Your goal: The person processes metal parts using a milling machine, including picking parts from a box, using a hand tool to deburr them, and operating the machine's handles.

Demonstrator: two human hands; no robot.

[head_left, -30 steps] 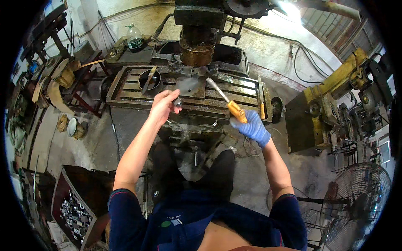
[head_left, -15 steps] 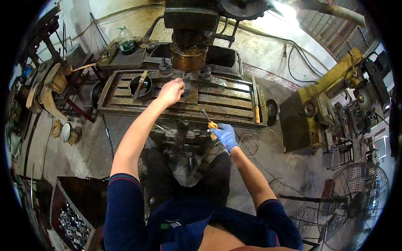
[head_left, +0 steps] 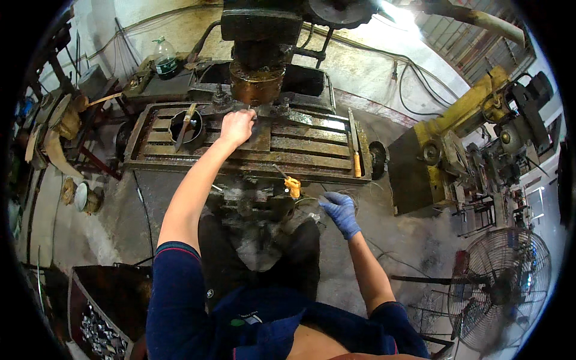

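Observation:
My bare left hand [head_left: 238, 127] reaches over the slotted machine table [head_left: 312, 144], just below the round, rust-brown spindle head [head_left: 257, 84] of a milling machine. Its fingers are curled in, and a small dark piece shows at their tips, too hidden to name. A yellow air blow gun [head_left: 292, 186] with a thin dark nozzle sits at the front edge of the table; what supports it is hard to see. My right hand [head_left: 341, 213], in a blue glove, is to the right of the blow gun and apart from it. Its fingers point left, slightly apart, with nothing visible in them.
A dark pot [head_left: 193, 137] with a brush [head_left: 189, 113] stands on the table's left part. A file with a wooden handle [head_left: 357, 163] lies along the right end. A floor fan [head_left: 501, 288] is at lower right, a bin [head_left: 112, 282] of metal pieces at lower left.
My right hand has let go of the blow gun and drawn back to the right and nearer to me. My left hand stays below the spindle. The whole view has shifted slightly.

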